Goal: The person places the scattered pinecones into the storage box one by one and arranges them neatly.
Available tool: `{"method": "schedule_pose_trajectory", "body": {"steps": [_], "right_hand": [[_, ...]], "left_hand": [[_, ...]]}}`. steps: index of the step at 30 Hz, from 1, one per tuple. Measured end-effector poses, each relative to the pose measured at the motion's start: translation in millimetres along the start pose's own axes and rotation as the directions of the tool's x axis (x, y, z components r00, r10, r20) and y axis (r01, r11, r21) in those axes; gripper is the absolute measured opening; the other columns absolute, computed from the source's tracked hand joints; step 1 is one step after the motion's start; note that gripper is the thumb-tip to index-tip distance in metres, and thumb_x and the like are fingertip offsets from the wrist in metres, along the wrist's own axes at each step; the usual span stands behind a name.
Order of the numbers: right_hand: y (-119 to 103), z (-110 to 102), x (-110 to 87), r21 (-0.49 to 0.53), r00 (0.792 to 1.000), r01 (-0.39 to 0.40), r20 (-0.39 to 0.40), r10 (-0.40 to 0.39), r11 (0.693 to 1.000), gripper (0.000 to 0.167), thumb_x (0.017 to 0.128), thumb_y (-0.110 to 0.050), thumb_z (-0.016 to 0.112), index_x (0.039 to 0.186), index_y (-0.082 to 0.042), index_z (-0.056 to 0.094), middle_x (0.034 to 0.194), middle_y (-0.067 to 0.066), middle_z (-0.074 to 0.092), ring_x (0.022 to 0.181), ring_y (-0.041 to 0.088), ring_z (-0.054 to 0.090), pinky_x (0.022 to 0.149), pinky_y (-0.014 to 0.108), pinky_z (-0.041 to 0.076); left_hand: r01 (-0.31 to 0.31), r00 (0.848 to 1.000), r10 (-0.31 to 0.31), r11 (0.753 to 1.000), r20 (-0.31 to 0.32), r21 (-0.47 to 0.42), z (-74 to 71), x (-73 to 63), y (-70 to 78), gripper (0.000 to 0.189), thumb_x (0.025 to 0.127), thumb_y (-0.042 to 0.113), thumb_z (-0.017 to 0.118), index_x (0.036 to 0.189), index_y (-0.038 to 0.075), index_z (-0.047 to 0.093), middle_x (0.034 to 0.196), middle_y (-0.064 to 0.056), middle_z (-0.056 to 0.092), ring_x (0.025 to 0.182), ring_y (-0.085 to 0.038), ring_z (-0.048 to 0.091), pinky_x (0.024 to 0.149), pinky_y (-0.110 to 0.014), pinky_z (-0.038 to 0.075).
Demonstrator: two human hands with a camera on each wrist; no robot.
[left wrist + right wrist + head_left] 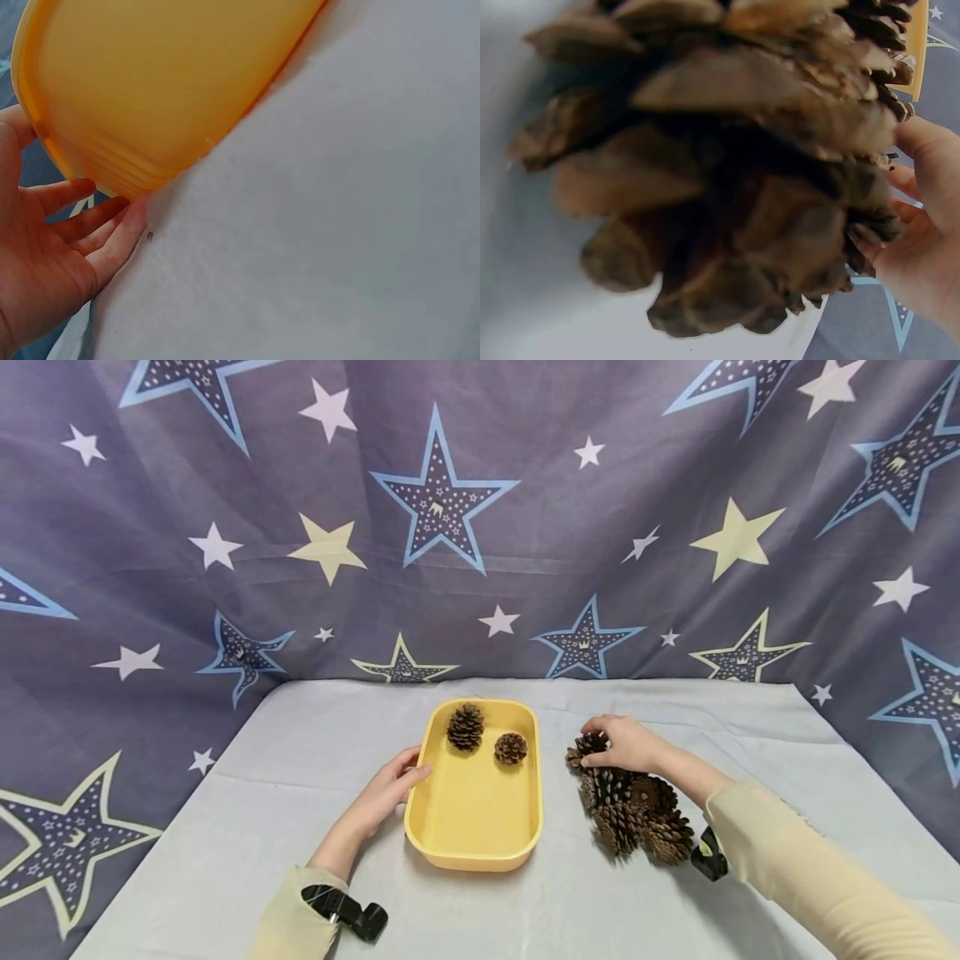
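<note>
A yellow rectangular tray [472, 835] stands on the cloth, with two pine cones inside, one large [465, 727] and one smaller [511, 748]. My left hand [382, 789] holds the tray's left side, thumb over the rim and fingers along the outer wall [150, 161]. To the right of the tray, my right hand [630, 745] grips a pine cone [589, 744] at the far end of a pile, thumb and fingers around it. Close to the right wrist view's camera, a blurred pine cone [720, 172] hides part of the right hand [930, 217].
Several more pine cones [637, 814] are heaped just in front of the right hand. Pale cloth [315, 760] covers the table. Behind it hangs a dark star-printed curtain [525, 560]. A black camera strap [330, 902] circles the left sleeve.
</note>
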State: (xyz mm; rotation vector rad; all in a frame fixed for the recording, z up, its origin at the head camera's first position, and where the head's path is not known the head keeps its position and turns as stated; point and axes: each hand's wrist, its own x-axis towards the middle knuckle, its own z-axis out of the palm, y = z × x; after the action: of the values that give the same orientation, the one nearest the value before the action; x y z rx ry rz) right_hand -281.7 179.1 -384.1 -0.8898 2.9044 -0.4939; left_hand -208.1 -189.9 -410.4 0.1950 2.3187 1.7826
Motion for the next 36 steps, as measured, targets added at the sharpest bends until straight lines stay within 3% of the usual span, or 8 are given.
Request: {"method": "schedule_pose_trajectory", "body": {"steps": [11, 19, 36], "right_hand": [[0.2, -8.9, 2.2, 0.008, 0.998, 0.038, -0.04, -0.038, 0.999, 0.05, 0.079, -0.034, 0.069, 0.115, -0.001, 0.057, 0.109, 0.015, 0.06, 0.097, 0.029, 0.057, 0.083, 0.044, 0.047], [-7.5, -16.5, 2.9, 0.05, 0.994, 0.058, -0.097, -0.053, 0.997, 0.051, 0.079, -0.031, 0.07, 0.117, -0.001, 0.056, 0.114, 0.016, 0.059, 0.102, 0.03, 0.056, 0.088, 0.045, 0.045], [-23.3, -32.0, 11.3, 0.022, 0.981, 0.119, -0.154, -0.114, 0.993, 0.054, 0.076, -0.033, 0.072, 0.119, -0.005, 0.056, 0.119, 0.011, 0.058, 0.105, 0.027, 0.056, 0.092, 0.043, 0.044]], "left_hand": [[0.001, 1.0, -0.001, 1.0, 0.005, 0.006, 0.4, -2.0, 4.4, 0.05, 0.095, 0.022, 0.046, 0.138, 0.003, 0.033, 0.127, -0.025, 0.043, 0.102, -0.032, 0.053, 0.073, -0.03, 0.052], [0.01, 1.0, -0.01, 1.0, -0.001, 0.014, 1.2, -2.4, 4.2, 0.049, 0.095, 0.022, 0.046, 0.138, 0.002, 0.033, 0.126, -0.024, 0.043, 0.102, -0.032, 0.053, 0.073, -0.031, 0.052], [0.02, 1.0, -0.02, 1.0, -0.008, 0.011, 1.2, -2.0, 2.9, 0.049, 0.095, 0.023, 0.046, 0.139, 0.004, 0.033, 0.125, -0.021, 0.044, 0.101, -0.031, 0.054, 0.074, -0.03, 0.052]]}}
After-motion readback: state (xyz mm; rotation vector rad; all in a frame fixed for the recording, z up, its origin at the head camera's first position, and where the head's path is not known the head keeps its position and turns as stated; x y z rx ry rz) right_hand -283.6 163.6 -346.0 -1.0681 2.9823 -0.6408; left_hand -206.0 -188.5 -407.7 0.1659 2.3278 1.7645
